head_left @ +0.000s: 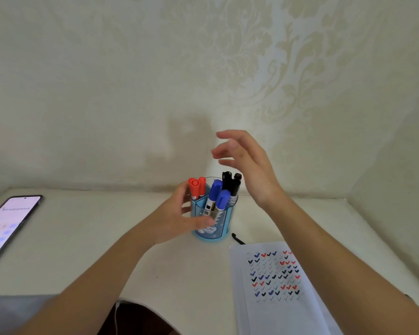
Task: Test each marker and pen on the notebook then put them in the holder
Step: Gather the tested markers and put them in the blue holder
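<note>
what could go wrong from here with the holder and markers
1. The right hand hovers open just above the black markers; a careless sweep could knock them or tip the holder, though the left hand grips it.
2. A thin black item, perhaps a pen, lies between the holder and the notebook and might be left out.

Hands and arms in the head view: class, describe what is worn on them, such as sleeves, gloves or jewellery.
Nothing worn shows: the left hand and right hand are bare, without gloves, rings or watch, and both forearms show no sleeve.
</note>
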